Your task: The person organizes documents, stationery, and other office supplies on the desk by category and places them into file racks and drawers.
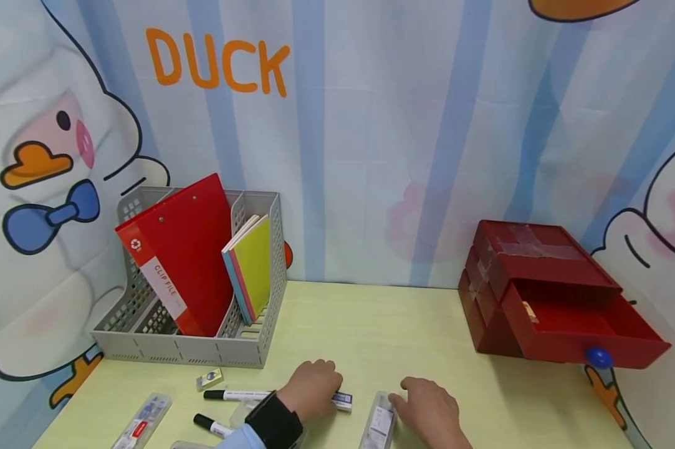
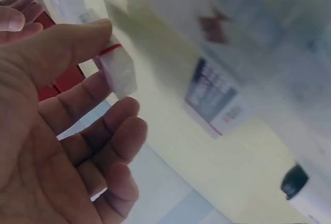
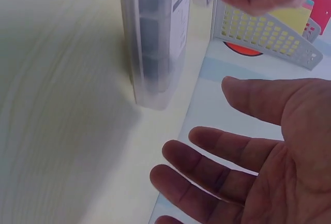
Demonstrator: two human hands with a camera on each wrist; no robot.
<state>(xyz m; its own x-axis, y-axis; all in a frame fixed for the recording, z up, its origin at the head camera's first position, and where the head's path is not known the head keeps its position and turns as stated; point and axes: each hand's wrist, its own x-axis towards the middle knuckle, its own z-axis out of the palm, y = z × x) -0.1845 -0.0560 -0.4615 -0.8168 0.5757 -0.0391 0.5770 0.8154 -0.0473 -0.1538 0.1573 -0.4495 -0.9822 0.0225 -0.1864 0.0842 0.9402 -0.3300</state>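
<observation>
My left hand (image 1: 313,390) pinches a small white eraser (image 2: 118,71) with a red-edged wrapper between thumb and index finger. Its other fingers are loosely bent, as the left wrist view shows. Part of the eraser sticks out past the hand in the head view. To the right, my right hand (image 1: 429,411) is open beside a translucent plastic case (image 1: 379,421) with white labels. In the right wrist view, its fingers stand apart from this case (image 3: 155,43). Another eraser (image 1: 209,379), a marker (image 1: 242,395) and a second marker (image 1: 212,426) lie left of my left hand.
A grey organizer (image 1: 180,349) at the back left holds a red clip file (image 1: 186,262) and colored notebooks (image 1: 253,268). Another clear case (image 1: 142,421) lies at front left. At right, a dark red drawer box (image 1: 539,249) has its top drawer (image 1: 595,343) pulled out.
</observation>
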